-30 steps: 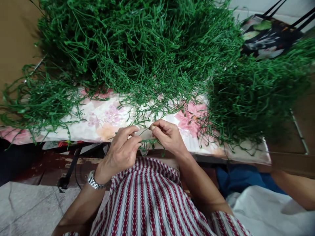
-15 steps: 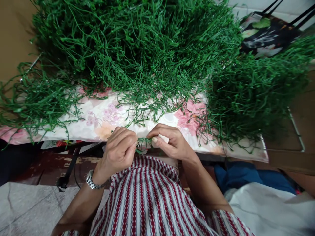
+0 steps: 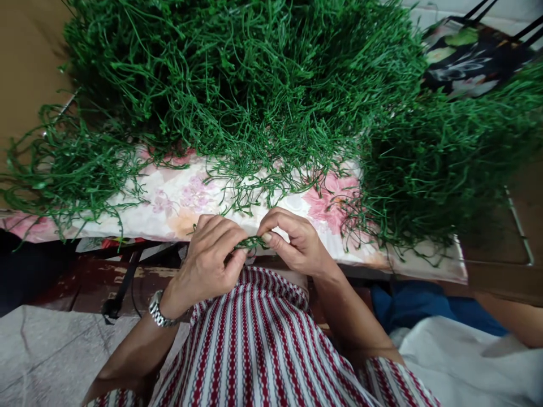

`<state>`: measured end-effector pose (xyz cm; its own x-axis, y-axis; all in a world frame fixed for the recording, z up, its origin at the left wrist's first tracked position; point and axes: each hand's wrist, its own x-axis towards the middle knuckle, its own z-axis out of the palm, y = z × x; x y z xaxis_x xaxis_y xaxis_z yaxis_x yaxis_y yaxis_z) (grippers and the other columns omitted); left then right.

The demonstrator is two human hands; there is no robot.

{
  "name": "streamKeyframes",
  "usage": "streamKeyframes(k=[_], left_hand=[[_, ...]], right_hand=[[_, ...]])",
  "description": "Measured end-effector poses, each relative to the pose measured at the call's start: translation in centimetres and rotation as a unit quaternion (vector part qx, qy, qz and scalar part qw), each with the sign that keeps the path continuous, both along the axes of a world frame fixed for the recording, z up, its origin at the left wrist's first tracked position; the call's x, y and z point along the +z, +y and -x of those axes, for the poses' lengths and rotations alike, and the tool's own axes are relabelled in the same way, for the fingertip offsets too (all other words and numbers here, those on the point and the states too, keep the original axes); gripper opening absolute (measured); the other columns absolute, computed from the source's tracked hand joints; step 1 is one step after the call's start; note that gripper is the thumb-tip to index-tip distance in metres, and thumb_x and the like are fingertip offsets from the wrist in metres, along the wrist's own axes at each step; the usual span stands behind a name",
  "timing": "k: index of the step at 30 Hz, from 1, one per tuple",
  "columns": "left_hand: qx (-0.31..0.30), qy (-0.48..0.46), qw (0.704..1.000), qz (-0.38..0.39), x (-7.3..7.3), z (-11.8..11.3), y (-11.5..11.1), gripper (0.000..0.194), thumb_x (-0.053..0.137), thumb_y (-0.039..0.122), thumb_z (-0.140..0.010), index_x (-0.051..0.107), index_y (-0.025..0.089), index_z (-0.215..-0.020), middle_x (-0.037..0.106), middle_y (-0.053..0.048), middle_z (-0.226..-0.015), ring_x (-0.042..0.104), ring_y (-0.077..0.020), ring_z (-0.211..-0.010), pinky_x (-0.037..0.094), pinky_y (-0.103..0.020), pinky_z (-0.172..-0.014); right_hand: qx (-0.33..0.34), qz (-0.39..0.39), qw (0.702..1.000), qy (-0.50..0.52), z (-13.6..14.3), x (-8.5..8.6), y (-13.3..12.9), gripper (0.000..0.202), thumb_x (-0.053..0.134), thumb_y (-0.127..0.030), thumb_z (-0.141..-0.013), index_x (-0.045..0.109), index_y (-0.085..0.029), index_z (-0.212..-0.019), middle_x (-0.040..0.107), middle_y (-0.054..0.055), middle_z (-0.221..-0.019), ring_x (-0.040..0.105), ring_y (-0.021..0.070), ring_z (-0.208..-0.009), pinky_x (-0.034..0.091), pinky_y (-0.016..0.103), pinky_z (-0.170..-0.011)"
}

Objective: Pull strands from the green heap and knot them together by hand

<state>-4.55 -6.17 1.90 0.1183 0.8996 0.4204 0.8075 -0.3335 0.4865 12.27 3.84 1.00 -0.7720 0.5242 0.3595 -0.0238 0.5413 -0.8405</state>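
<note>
Well, we have our left hand (image 3: 214, 254) curled around one end of a small green bunch (image 3: 253, 243), with its thumb against the fingers. Our right hand (image 3: 294, 240) pinches the other end with its thumb and pointing finger. The bunch sits between our hands, at the front edge of the tabletop (image 3: 148, 229), just above our striped clothes (image 3: 263, 339). We wear a shiny watch (image 3: 160, 311) on our left wrist.

We see a white cloth (image 3: 237, 213) on the tabletop, with pink, purple and orange flowers on it. A big pile (image 3: 237, 73) of thin green stems fills the far part. We have a smaller pile (image 3: 80, 169) on the left and a dark, thick pile (image 3: 449, 164) on the right, and loose bits lie on the cloth.

Up in the far right corner, we see a black flowery bag (image 3: 470, 62) by a white wall (image 3: 439, 10). Down low on the left, we see worn red-brown wood (image 3: 89, 282) and a gray floor (image 3: 38, 350). On the lower right, we see blue cloth (image 3: 428, 305), a pale sheet (image 3: 462, 362) and a bit of bare skin (image 3: 517, 322) from another person.
</note>
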Motion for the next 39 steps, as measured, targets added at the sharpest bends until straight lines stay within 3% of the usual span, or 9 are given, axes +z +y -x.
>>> streamKeyframes(k=[7,10,15,22,29,39], left_hand=[[-0.037,-0.092,0.995,0.026,-0.1,0.6,-0.2,0.016,0.048,0.026,-0.085,0.059,0.016,-0.088,0.061,-0.005,-0.080,0.051,-0.0177,-0.077,0.036,-0.037,-0.072],[-0.034,-0.119,0.992,0.034,-0.2,0.8,-0.2,0.019,0.042,0.023,-0.089,0.060,0.017,-0.086,0.061,-0.004,-0.077,0.052,-0.0162,-0.075,0.037,-0.036,-0.072],[-0.003,-0.041,0.999,0.025,-0.3,0.1,0.1,0.004,0.055,0.019,-0.082,0.058,0.017,-0.081,0.063,-0.002,-0.075,0.053,-0.0155,-0.074,0.038,-0.035,-0.073],[0.043,0.027,0.999,0.004,-0.9,-0.3,0.0,0.018,0.048,0.009,-0.080,0.055,0.018,-0.066,0.054,0.000,-0.062,0.048,-0.0132,-0.063,0.038,-0.033,-0.070],[0.054,0.105,0.993,-0.023,-1.4,-0.1,-0.1,0.012,0.046,0.011,-0.081,0.050,0.018,-0.072,0.055,-0.004,-0.069,0.050,-0.0178,-0.067,0.038,-0.033,-0.065],[0.026,0.060,0.998,0.023,-1.1,0.0,0.2,0.007,0.046,0.017,-0.085,0.053,0.018,-0.084,0.059,-0.003,-0.075,0.053,-0.0165,-0.070,0.041,-0.031,-0.068]], right_hand=[[0.017,-0.014,1.000,0.002,0.4,-0.4,-0.2,0.011,0.045,-0.021,-0.090,0.055,-0.016,-0.086,0.056,0.004,-0.079,0.053,0.0132,-0.076,0.044,0.028,-0.070],[0.020,-0.016,1.000,0.014,0.5,-0.6,-0.4,0.011,0.045,-0.021,-0.090,0.054,-0.016,-0.087,0.056,0.005,-0.079,0.053,0.0135,-0.076,0.044,0.028,-0.069],[0.013,-0.027,0.999,0.033,1.0,-0.9,-0.7,0.009,0.046,-0.021,-0.089,0.053,-0.016,-0.089,0.055,0.005,-0.080,0.052,0.0138,-0.077,0.044,0.028,-0.070],[0.000,-0.059,0.998,-0.021,1.4,-0.9,-1.1,0.006,0.044,-0.020,-0.088,0.048,-0.017,-0.085,0.049,0.003,-0.075,0.046,0.0137,-0.070,0.040,0.027,-0.064],[-0.007,-0.028,0.997,-0.066,1.2,-1.1,-1.3,0.008,0.045,-0.022,-0.089,0.051,-0.016,-0.091,0.054,0.004,-0.081,0.050,0.0139,-0.077,0.042,0.026,-0.070],[-0.042,-0.097,0.992,-0.069,1.4,-1.0,-1.6,0.010,0.040,-0.018,-0.090,0.049,-0.018,-0.092,0.053,0.004,-0.079,0.049,0.0138,-0.073,0.041,0.025,-0.065]])
